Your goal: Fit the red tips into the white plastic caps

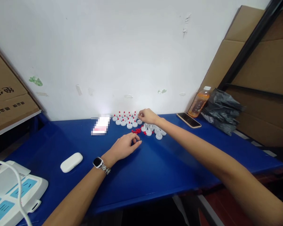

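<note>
My right hand (147, 116) is closed in a pinch at the right end of a group of upright white nozzle caps with red tips (123, 123). Its fingertips grip the top of one white nozzle cap (140, 122), hiding that cap's tip. My left hand (125, 146) rests low over the table, thumb and fingers apart, holding nothing that I can see. Just beyond its fingers lies a small pile of loose red tips (138, 130). Beside that pile, below my right wrist, several white nozzle caps without red tips (158, 136) lie heaped together.
On the blue table (155, 175) are a white oval case (71, 162), a blurred-out bright item (101, 125) and a phone (189, 120). A drink bottle (199, 102) and black plastic bag (223, 110) stand right. A power strip (35, 188) sits front left; a wall (122, 56) rises behind.
</note>
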